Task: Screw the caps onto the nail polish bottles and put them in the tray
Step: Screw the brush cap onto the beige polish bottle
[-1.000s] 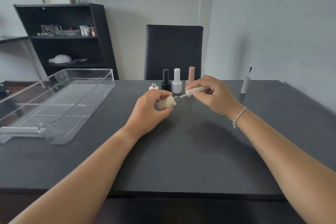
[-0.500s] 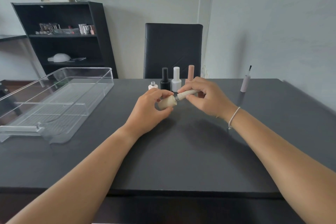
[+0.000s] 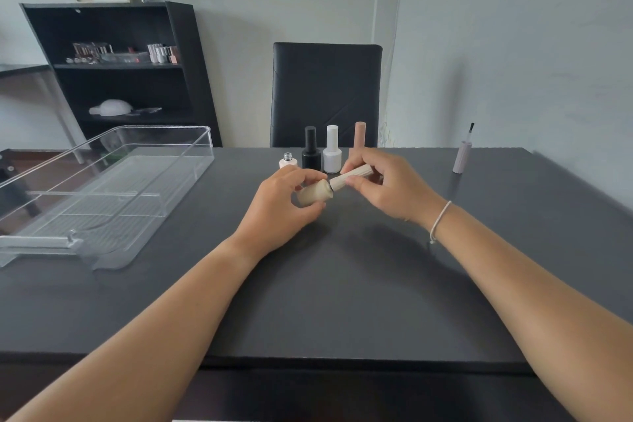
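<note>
My left hand (image 3: 281, 209) grips a beige nail polish bottle (image 3: 313, 196), tilted on its side above the dark table. My right hand (image 3: 387, 188) pinches its ribbed beige cap (image 3: 351, 176), which sits against the bottle's neck. Behind my hands stand an open uncapped pale bottle (image 3: 287, 161), a black capped bottle (image 3: 311, 149), a white capped bottle (image 3: 332, 150) and a pink one (image 3: 359, 135), partly hidden by my right hand. A mauve cap (image 3: 462, 156) stands brush-up at the far right. The clear plastic tray (image 3: 191, 161) lies at the left, holding nothing.
The dark table (image 3: 342, 301) reaches from the front edge to a black chair (image 3: 325, 92) at its far side. A black shelf unit (image 3: 116, 75) with small items stands at the back left. A grey wall runs along the right.
The cap's brush has gone into the bottle and the cap has closed down onto the neck. Both hands have stayed in about the same place.
</note>
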`<control>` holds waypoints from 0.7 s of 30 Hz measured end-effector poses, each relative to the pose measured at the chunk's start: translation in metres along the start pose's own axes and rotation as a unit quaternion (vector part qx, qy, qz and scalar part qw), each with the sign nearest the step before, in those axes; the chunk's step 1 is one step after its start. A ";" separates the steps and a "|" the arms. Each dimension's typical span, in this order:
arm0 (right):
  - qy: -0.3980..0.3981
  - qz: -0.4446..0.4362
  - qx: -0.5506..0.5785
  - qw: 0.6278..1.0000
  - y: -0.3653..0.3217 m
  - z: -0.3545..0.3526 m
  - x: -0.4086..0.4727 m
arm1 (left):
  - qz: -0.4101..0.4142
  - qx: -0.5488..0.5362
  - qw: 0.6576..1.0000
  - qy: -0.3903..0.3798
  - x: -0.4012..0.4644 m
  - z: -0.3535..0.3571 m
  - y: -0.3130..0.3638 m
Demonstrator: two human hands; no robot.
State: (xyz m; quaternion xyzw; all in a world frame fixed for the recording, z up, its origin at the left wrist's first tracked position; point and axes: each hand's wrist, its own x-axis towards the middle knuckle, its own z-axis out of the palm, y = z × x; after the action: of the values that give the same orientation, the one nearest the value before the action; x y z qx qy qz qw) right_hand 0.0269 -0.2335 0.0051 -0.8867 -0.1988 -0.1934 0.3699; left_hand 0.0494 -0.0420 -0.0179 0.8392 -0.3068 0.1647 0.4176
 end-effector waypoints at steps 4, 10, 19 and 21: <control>-0.002 0.026 -0.025 0.999 0.002 0.000 0.001 | 0.004 0.005 1.000 -0.004 0.000 0.000 0.001; -0.017 0.038 0.011 0.999 -0.002 0.000 0.000 | 0.008 0.000 1.000 -0.004 -0.001 -0.001 0.002; 0.001 0.032 0.017 0.999 0.002 0.001 0.001 | 0.008 0.005 1.000 -0.007 0.000 -0.001 0.001; 0.008 0.037 0.002 0.999 0.004 0.000 0.002 | 0.006 0.003 1.000 -0.006 0.000 -0.001 0.001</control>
State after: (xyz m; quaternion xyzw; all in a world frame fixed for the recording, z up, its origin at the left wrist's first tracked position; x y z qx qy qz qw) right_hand 0.0303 -0.2352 0.0036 -0.8910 -0.1633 -0.1861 0.3805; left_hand 0.0485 -0.0416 -0.0166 0.8400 -0.3136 0.1629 0.4118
